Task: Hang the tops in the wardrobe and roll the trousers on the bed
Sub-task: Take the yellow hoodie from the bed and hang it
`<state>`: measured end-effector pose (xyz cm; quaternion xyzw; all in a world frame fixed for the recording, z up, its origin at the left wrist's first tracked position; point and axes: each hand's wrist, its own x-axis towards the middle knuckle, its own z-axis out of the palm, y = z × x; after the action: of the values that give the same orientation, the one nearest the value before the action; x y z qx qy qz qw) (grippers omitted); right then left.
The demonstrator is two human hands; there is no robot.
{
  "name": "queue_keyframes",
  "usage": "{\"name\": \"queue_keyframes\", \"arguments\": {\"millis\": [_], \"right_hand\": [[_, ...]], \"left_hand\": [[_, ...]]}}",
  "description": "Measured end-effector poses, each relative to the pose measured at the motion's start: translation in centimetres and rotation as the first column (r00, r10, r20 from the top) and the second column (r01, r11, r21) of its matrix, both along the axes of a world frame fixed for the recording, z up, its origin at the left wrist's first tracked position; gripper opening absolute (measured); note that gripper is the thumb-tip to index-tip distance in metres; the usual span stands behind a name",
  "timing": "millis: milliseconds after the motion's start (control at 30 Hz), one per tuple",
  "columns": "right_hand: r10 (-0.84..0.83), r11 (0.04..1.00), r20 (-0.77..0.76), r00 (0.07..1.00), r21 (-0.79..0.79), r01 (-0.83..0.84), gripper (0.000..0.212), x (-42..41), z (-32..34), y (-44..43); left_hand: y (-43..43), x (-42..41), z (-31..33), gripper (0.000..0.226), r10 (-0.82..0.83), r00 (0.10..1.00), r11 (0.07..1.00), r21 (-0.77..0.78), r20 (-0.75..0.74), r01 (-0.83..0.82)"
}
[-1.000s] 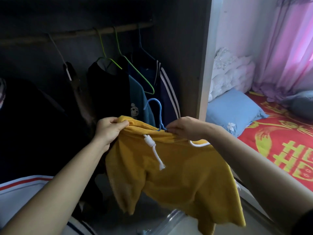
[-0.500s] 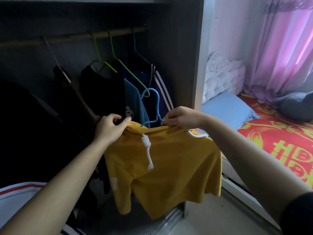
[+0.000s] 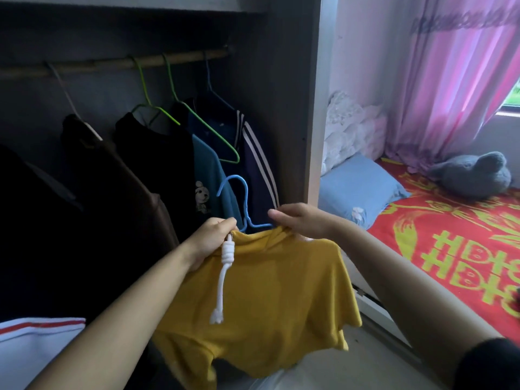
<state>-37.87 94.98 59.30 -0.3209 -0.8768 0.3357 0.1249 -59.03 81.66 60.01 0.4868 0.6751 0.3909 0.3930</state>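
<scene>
Rail [image 3: 112,63]: dark tops [image 3: 157,164] hung along it on hangers.
Left hand [image 3: 209,239], below rail: fingers curled, pinching collar of yellow top [image 3: 267,291] by white cord [image 3: 225,266].
Yellow top: well below rail, held in air, not yet hung.
Blue hanger [image 3: 242,192]: hook stands up from collar, clear of rail.
Right hand [image 3: 302,223], below rail's right end: fingers curled on collar's other side.
Bed [image 3: 450,249]: right of rail.

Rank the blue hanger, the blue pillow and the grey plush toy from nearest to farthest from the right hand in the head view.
1. The blue hanger, just left of the right hand.
2. The blue pillow, to its right, on the bed.
3. The grey plush toy, far right, farther back on the bed.
</scene>
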Motion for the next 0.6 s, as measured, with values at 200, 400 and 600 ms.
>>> {"name": "queue_keyframes", "arguments": {"millis": [200, 400, 600], "right_hand": [[-0.001, 0.999, 0.251, 0.968, 0.036, -0.008, 0.044, 4.6, -4.5, 1.2], [-0.069, 0.961, -0.034, 0.997, 0.268, 0.075, 0.031, 2.9, -5.6, -0.4], [-0.136, 0.787, -0.304, 0.943, 0.545, 0.289, 0.022, 2.1, -5.1, -1.3]], "left_hand": [[-0.5, -1.0, -0.8, 0.035, -0.032, 0.998, 0.998, -0.058, 0.05, 0.035], [-0.2, -0.6, 0.4, 0.055, -0.154, 0.987, 0.974, -0.172, -0.038, 0.146], [-0.5, 0.3, -0.8, 0.037, -0.141, 0.99, 0.967, -0.217, -0.024, 0.133]]}}
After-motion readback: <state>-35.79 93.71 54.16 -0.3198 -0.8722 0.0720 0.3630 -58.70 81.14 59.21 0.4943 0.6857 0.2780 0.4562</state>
